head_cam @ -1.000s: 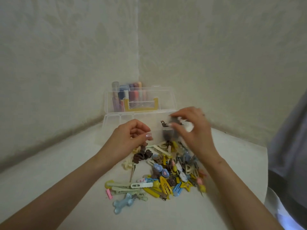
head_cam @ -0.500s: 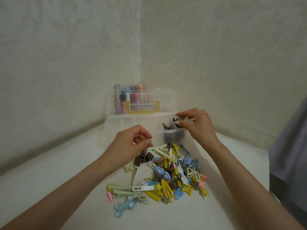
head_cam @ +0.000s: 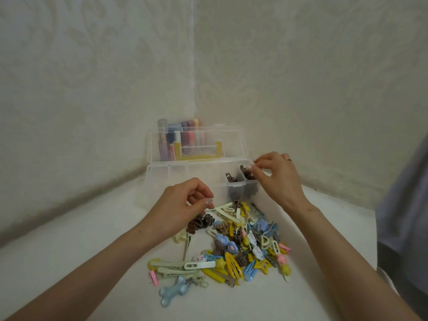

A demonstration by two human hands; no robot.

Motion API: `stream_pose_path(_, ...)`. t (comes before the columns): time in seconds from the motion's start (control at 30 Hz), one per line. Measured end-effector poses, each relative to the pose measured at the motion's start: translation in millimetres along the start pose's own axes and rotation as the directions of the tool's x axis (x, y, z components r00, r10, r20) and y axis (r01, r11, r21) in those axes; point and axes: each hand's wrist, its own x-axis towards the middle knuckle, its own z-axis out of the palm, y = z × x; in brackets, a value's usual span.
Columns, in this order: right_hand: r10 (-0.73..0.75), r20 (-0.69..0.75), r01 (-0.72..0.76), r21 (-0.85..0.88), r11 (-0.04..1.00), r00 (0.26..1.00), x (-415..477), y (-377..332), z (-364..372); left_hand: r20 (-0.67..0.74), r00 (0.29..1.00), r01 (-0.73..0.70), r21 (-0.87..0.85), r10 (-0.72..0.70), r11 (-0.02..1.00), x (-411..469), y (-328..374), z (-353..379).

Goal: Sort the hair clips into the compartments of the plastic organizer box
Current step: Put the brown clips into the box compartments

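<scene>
Head: clip (head_cam: 243, 169) in right hand (head_cam: 278, 179), box (head_cam: 162, 181) edge

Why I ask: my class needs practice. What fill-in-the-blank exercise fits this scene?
The box's lid stands ___.
The sorted clips in the box are ___.
The right hand is at the ___ compartment.
The star-shaped clip in the pile is ___.
Missing words: open; brown; rightmost; yellow.
</scene>
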Motion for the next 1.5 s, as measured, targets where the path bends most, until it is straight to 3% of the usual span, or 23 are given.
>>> stream_pose_path(0.13,-0.065,0.013,0.066,-0.072,0.995,0.998,-4,0,1,0.016,1.0,-0.013,0.05,0.012,0.999,-1,-2,3)
stream_pose_path(0.27,-0.062,-0.094,0.064,0.021,0.998,0.994,-12,0,-5,0.059,0.997,-0.055,0.193,0.044,0.98,-3,-4,5)
stream_pose_path(0.43,-0.132,-0.19,0.16,0.143,0.977,0.973,-35,-9,-11,0.222,0.968,-0.192,0.363,0.115,0.912,-7,-3,9)
stream_pose_path(0.57,-0.18,-0.075,0.193,0.251,0.949,0.981,-47,-21,-4,0.359,0.92,-0.318,0.444,0.159,0.838,-8,-7,13)
stream_pose_path(0.8,-0.29,0.101,0.257,0.257,0.932,0.952,-50,-20,2,0.335,0.925,-0.33,0.468,0.181,0.82,-11,-4,11)
stream_pose_path(0.97,-0.287,0.114,0.234,0.339,0.911,0.951,-51,-20,1,0.21,0.969,-0.211,0.413,0.133,0.886,-10,0,11)
stream_pose_path(1.1,-0.351,0.146,0.259,0.432,0.864,0.925,-55,-27,0,0.086,0.993,-0.094,0.199,0.079,0.975,-6,3,10)
stream_pose_path(1.23,-0.409,0.162,0.306,0.436,0.846,0.898,-56,-31,0,0.01,1.0,-0.008,0.043,0.008,0.999,-3,4,8)
stream_pose_path(1.5,-0.41,0.088,0.342,0.411,0.845,0.908,-59,-36,5,-0.014,1.0,-0.005,-0.019,0.004,1.0,-2,3,7)
